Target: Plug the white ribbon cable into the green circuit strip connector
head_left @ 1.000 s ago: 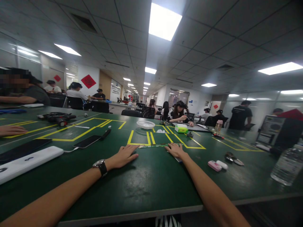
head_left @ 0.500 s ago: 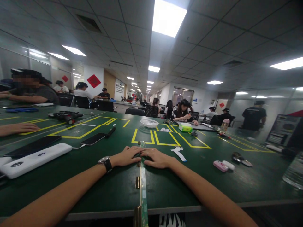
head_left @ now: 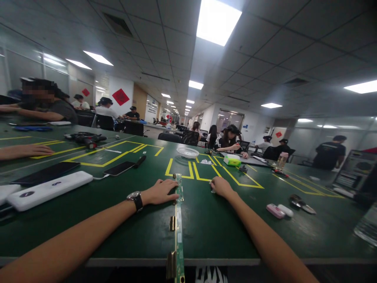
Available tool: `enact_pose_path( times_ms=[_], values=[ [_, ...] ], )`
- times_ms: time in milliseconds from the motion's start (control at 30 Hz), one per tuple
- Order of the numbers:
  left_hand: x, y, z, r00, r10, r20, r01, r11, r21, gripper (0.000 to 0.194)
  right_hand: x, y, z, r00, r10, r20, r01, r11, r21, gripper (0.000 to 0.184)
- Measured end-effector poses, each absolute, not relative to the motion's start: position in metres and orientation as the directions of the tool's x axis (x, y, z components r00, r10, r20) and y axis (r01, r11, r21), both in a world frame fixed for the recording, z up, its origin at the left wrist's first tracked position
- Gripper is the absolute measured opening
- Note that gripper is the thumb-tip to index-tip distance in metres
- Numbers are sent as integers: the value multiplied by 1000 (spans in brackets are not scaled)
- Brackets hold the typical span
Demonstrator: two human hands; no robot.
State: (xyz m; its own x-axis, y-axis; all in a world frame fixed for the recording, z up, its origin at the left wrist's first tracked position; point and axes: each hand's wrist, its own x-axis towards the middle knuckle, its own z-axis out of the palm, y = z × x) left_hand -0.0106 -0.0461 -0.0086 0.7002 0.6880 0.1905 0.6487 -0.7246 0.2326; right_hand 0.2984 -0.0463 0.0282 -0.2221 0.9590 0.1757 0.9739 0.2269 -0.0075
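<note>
A long narrow green circuit strip (head_left: 178, 220) with gold connectors lies on the green table (head_left: 212, 232), running from the yellow markings toward me and past the near edge. My left hand (head_left: 160, 192), with a watch on its wrist, rests flat on the table, its fingers touching the strip's left side near the far end. My right hand (head_left: 220, 186) lies further right, fingers curled over a small white piece that is mostly hidden.
At left lie a white power bank (head_left: 48, 190), two dark phones (head_left: 119, 168) and another person's hand (head_left: 35, 150). A white basket (head_left: 187, 152) and a green box (head_left: 232, 160) stand at the back. Pink and white small items (head_left: 278, 210) lie at right. Several people sit beyond.
The strip lay crosswise at the yellow markings; it now lies lengthwise toward me. My right hand left the strip and moved right onto the white piece. My left hand stayed by the strip.
</note>
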Motion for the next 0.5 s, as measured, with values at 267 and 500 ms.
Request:
enact_pose_path(
  times_ms=[267,500],
  values=[
    [-11,-45,-12,687,699,198,663,-714,225,64,248,-48,9,-742,609,281,609,787,-98,31],
    [-11,-39,-16,688,701,190,663,-713,228,65,247,-53,8,-770,570,288,575,815,-77,33]
  ],
)
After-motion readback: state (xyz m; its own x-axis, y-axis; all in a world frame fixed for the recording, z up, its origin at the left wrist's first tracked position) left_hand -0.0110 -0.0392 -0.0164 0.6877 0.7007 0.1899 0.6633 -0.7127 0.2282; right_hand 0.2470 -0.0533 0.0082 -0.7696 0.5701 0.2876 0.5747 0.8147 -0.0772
